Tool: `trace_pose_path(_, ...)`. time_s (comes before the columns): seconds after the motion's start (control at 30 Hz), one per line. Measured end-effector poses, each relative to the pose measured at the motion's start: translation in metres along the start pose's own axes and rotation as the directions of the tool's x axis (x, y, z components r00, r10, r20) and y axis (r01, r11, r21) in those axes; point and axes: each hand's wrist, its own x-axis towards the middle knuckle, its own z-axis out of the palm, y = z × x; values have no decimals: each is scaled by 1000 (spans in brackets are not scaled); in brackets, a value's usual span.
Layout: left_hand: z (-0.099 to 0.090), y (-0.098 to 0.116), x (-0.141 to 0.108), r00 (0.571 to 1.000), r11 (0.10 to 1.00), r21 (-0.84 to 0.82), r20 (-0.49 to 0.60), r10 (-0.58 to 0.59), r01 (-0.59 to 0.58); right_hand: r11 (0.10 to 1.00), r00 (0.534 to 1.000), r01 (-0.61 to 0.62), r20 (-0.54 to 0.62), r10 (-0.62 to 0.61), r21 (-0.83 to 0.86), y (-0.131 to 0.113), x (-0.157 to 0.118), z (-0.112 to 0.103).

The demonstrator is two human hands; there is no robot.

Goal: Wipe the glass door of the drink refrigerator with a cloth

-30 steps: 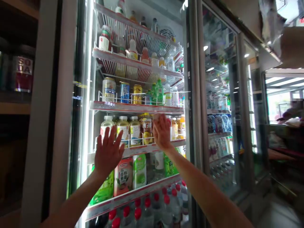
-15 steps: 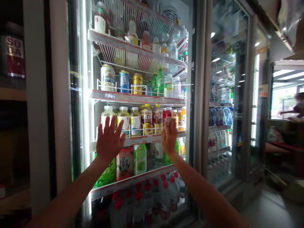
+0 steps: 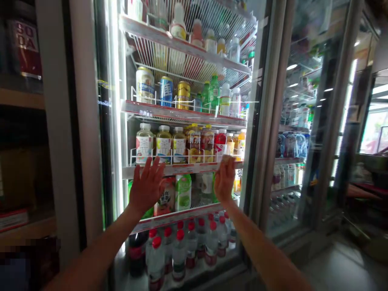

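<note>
My left hand (image 3: 147, 184) is raised palm-forward before the lit drinks cooler, its fingers spread and nothing in it. Behind its fingertips are the shelf edge (image 3: 188, 168) and a row of tea bottles with white caps, one a white-labelled bottle (image 3: 144, 145). A red carton (image 3: 166, 198) and a green-labelled bottle (image 3: 183, 192) stand beside that hand on the shelf below. To the right, my right hand (image 3: 223, 182) is held up with its fingers bent together. A pale patch shows at its fingertips; what it is I cannot make out. A red drink bottle (image 3: 220, 141) stands behind that hand.
Cans, including a blue can (image 3: 166, 91), line the shelf above. Several red-capped water bottles (image 3: 179, 250) fill the bottom. A metal door frame (image 3: 274, 121) divides off another glass-fronted cooler (image 3: 291, 161). On the left, a dark shelf holds a soda container (image 3: 26, 50).
The view has tilted down and shifted slightly, so the shelves sit higher in it. Both hands have dropped relative to the shelves, the left away from the tea bottles' labels.
</note>
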Motion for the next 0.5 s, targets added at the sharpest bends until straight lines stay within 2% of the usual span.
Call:
trace_pose_path(0.03,0,1,-1,1000,1000,-11,1,-18,18,994,993,92,68,-96,50,-24,-6,2)
trace_pose_path(0.1,-1,4,-4,999,998,-33,2,-47,47,945,928,284,200,-314,163,-59,-19,4)
trace_pose_path(0.13,-1,5,-6,998,998,-42,3,-56,56,927,902,324,233,-362,187,-65,-25,3)
trace_pose_path(0.17,-1,6,-8,998,997,-49,10,-60,61,927,898,330,242,-366,179,-61,-30,2)
trace_pose_path(0.23,-1,7,-12,998,997,-58,26,-54,56,971,951,227,200,-238,77,-28,-34,-3)
trace_pose_path(0.3,0,8,-15,997,996,-60,43,-58,60,998,994,34,104,-29,-46,18,-32,-7)
trace_pose_path(0.37,1,9,-15,997,996,-61,44,-67,69,977,982,-189,-31,187,-98,48,-27,-9)
trace_pose_path(0.43,2,10,-13,997,996,-62,32,-66,68,961,961,-268,-86,262,-65,43,-25,-8)
trace_pose_path(0.5,2,9,-12,998,996,-65,23,-63,64,987,987,-161,-13,161,8,5,-31,-5)
